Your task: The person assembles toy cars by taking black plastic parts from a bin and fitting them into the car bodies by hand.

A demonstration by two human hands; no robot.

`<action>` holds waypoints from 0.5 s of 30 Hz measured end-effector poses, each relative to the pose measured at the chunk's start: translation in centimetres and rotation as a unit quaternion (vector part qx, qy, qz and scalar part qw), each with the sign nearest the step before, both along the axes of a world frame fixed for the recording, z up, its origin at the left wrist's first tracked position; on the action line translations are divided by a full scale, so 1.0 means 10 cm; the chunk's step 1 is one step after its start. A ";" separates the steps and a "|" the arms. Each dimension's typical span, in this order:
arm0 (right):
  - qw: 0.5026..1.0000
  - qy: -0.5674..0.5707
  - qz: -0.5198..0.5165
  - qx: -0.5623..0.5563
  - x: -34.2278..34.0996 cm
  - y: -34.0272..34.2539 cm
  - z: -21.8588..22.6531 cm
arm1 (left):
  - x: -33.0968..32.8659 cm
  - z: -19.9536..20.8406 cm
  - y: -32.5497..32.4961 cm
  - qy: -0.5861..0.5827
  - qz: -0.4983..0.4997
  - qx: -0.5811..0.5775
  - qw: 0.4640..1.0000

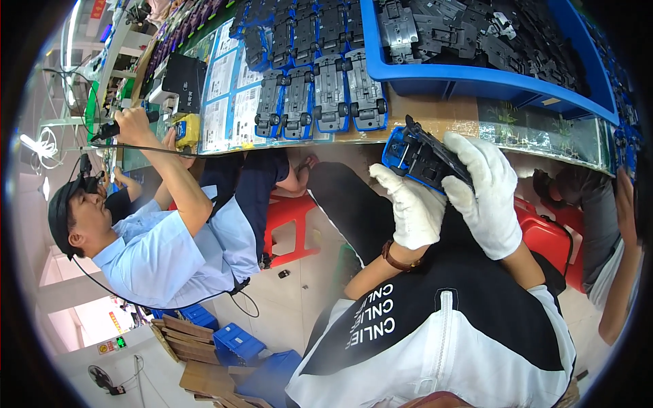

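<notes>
Both my hands wear white gloves and meet over my lap, just in front of the table edge. My left hand is closed around a blue toy car body, holding it from below. A black plastic chassis plate lies against the body's underside, slightly tilted. My right hand grips this plate from the right, thumb and fingers closed on its edge. Whether the plate is fully seated in the body cannot be seen. Beyond my hands, several blue toy cars lie wheels up in rows on the table.
At the far right of the table stands a blue bin heaped with loose black chassis plates. On the left a person in a light blue shirt holds a dark tool. Red stools and blue crates stand on the floor.
</notes>
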State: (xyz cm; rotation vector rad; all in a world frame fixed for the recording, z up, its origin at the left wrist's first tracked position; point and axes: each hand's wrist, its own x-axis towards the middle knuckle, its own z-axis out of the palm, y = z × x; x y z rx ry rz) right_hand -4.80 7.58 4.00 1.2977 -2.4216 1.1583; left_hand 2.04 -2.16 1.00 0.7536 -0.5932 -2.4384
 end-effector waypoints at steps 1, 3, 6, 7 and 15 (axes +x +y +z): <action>1.000 0.000 0.000 0.002 0.00 0.00 0.03 | 0.02 -0.03 0.00 0.000 0.000 0.002 1.000; 0.997 0.045 0.012 0.066 0.00 -0.01 0.09 | 0.05 -0.05 -0.01 -0.094 -0.027 -0.021 0.995; 0.999 -0.032 -0.006 0.022 -0.05 0.04 0.07 | -0.03 -0.05 0.01 -0.086 -0.024 -0.057 0.994; 0.996 -0.089 -0.027 -0.001 -0.06 0.07 0.08 | -0.06 0.02 0.05 -0.082 -0.022 0.065 0.994; 1.000 0.013 -0.011 -0.022 -0.16 -0.06 0.26 | -0.02 -0.02 0.13 -0.123 -0.086 -0.034 0.988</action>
